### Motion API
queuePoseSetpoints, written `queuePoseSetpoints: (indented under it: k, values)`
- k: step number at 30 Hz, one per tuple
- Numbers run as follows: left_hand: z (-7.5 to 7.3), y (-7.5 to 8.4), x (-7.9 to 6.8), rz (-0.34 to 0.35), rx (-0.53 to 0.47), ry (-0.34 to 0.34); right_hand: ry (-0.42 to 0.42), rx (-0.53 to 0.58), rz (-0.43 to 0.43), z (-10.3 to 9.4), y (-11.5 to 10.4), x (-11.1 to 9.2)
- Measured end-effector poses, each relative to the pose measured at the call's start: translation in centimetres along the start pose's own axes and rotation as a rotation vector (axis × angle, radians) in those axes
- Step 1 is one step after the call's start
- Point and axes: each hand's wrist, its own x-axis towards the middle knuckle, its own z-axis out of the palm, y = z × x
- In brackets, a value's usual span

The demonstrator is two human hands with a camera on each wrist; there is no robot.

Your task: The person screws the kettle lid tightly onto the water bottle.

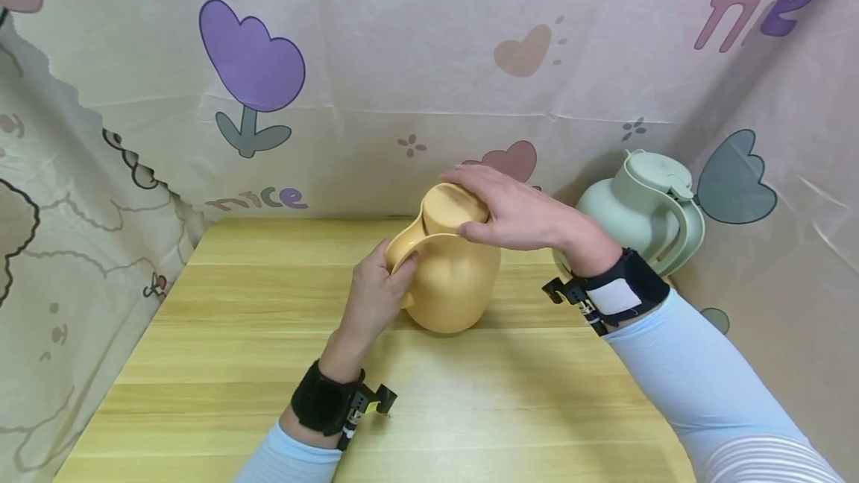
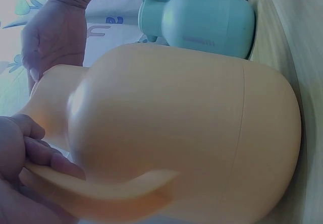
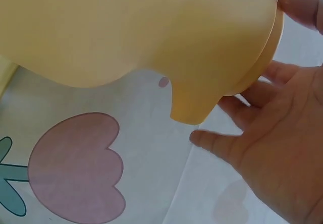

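Observation:
A yellow thermos jug stands on the wooden table, near its back edge. My left hand grips the jug's handle, thumb on top, fingers curled round it. On the jug's mouth sits a round yellow lid. My right hand holds this lid by its rim, with the thumb on the near side and fingers on the far side. The right wrist view shows the spout below the lid's edge, close to the fingers of that hand.
A pale green jug with a lid and handle stands at the table's back right, partly behind my right forearm. Behind the wooden table hangs a printed cloth with flowers and hearts; it also covers both sides.

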Motion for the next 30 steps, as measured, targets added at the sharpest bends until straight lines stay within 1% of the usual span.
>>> queuePoseSetpoints:
  k: [5,7,11,16,19,22,26,30]
  values:
    - [0.0,0.1,-0.01,-0.008,-0.003,-0.002,0.044,-0.072,0.109,0.42,-0.13,0.16]
    - [0.03,0.06,-0.03,-0.01,-0.003,-0.004,0.05,-0.092,0.132,0.61,-0.12,0.18]
    - [0.06,0.01,-0.06,-0.01,-0.006,-0.009,0.058,-0.088,0.13,0.76,0.0,0.08]
    - [0.07,0.06,-0.09,-0.009,-0.009,-0.006,0.029,-0.012,0.046,0.67,-0.01,0.05]
    - [0.09,0.03,-0.06,-0.01,-0.017,-0.004,0.0,0.004,0.025,0.54,-0.15,0.1]
    - [0.07,0.11,-0.06,-0.01,-0.019,-0.004,0.003,-0.017,0.07,0.52,-0.31,0.08]
    - [0.03,0.19,-0.06,-0.004,-0.008,-0.005,0.042,-0.062,0.126,0.69,-0.42,0.09]
    - [0.02,0.2,-0.1,-0.002,-0.001,-0.004,0.062,-0.09,0.131,0.85,-0.38,0.1]
